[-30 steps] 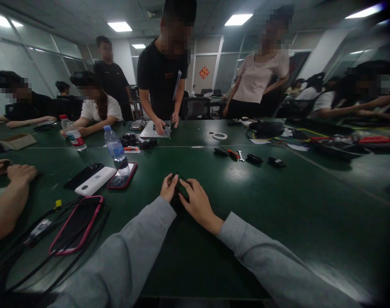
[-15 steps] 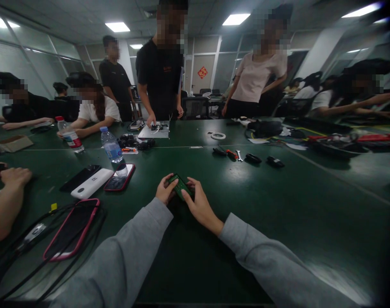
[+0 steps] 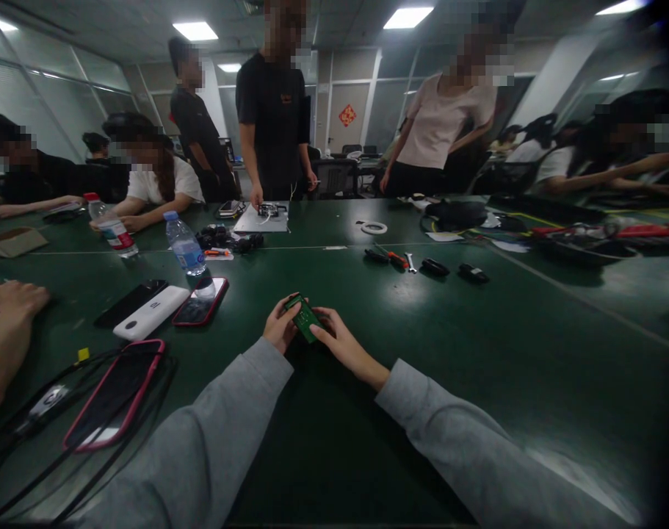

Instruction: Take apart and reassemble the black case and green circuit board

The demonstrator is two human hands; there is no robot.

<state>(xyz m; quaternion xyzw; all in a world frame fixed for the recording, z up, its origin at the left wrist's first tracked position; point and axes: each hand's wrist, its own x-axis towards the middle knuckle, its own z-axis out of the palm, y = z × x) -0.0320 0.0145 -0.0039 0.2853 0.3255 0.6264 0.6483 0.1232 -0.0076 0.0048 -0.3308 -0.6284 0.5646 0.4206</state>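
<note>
Between my two hands is a small green circuit board (image 3: 305,321), tilted above the green table. My left hand (image 3: 280,325) grips its left edge, thumb on the upper face. From the other side, my right hand (image 3: 342,339) holds the lower right edge with its thumb on the board. Fingers of both hands curl behind it and are partly hidden. The exposed face carries small pale marks, too small to make out.
To the left lie a white power bank (image 3: 151,313), a red-edged phone (image 3: 200,302), a pink-cased phone (image 3: 115,397) with cables, and bottles, one blue-capped (image 3: 184,246). Ahead are a wrench (image 3: 410,262) and a white ring (image 3: 374,228). A co-worker's arm (image 3: 9,330) rests at left.
More of the board's face shows now, as my right thumb has shifted toward its lower edge. Both hands still hold it. Across the table, the standing person in black has shifted slightly.
</note>
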